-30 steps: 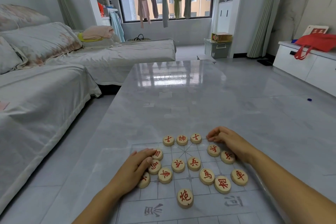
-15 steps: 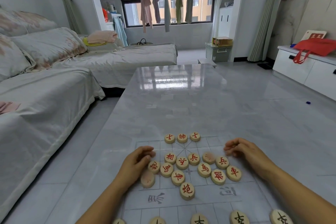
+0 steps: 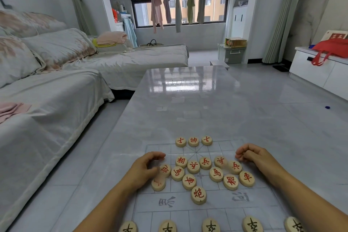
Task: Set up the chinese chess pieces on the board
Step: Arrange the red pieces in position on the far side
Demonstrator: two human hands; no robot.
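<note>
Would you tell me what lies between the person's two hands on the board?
Head view: between left hand and right hand lies a loose cluster of red-lettered pieces.

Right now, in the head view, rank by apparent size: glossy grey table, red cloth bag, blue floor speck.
1. Glossy grey table
2. Red cloth bag
3. Blue floor speck
Distances differ; real sizes unsure.

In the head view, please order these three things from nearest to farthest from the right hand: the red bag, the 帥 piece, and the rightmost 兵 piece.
1. 兵 piece: just to the left of the right hand, almost touching it.
2. 帥 piece: in the back row, farther to the left.
3. Red bag: far right, across the room.
</note>
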